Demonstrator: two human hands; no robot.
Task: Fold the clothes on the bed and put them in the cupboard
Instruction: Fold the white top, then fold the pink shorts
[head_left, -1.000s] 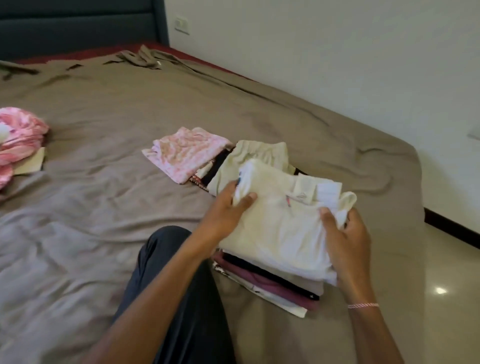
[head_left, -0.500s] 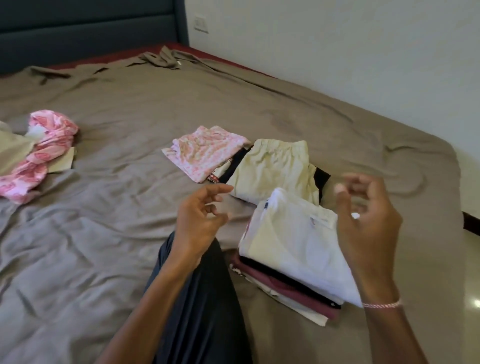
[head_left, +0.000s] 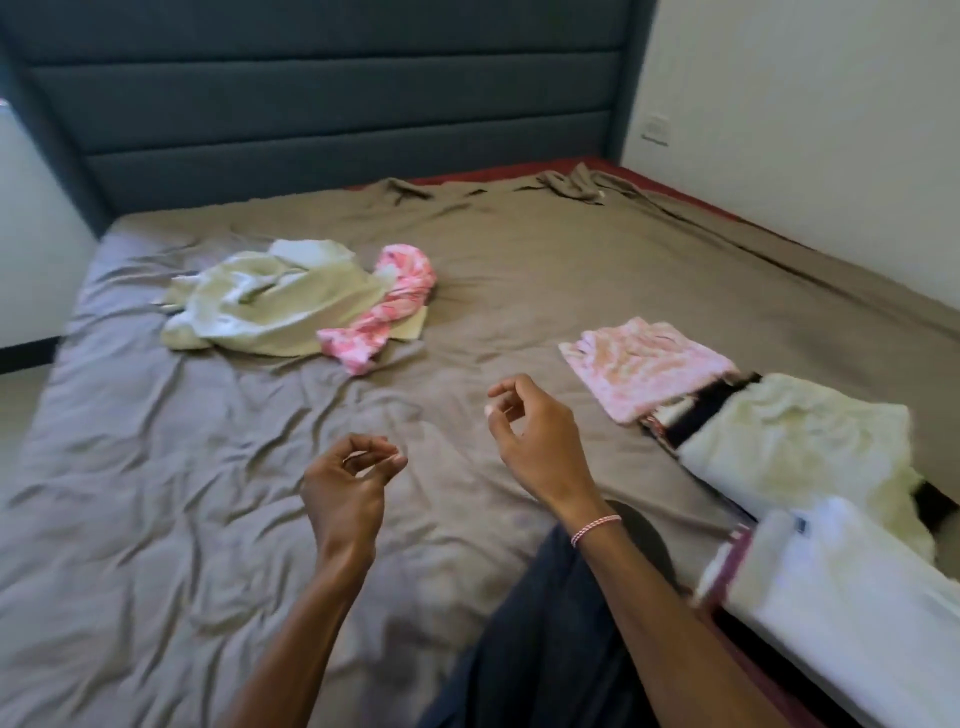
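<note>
Wrinkled brown bed fills the room, folded stacks at right. Both hands hover empty, fingers loosely curled. Unfolded clothes lie far and left of them, long axis left-right; the left hand is nearer than the right hand.

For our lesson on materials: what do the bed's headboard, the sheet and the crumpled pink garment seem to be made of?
Headboard: looks like padded upholstery in matte blue-grey fabric, judging by its horizontal stitched panels.
Sheet: thin woven cloth, matte taupe, creasing finely all over.
Pink garment: soft, light printed fabric, probably cotton, twisting and bunching easily. The exact fibre cannot be told.
</note>
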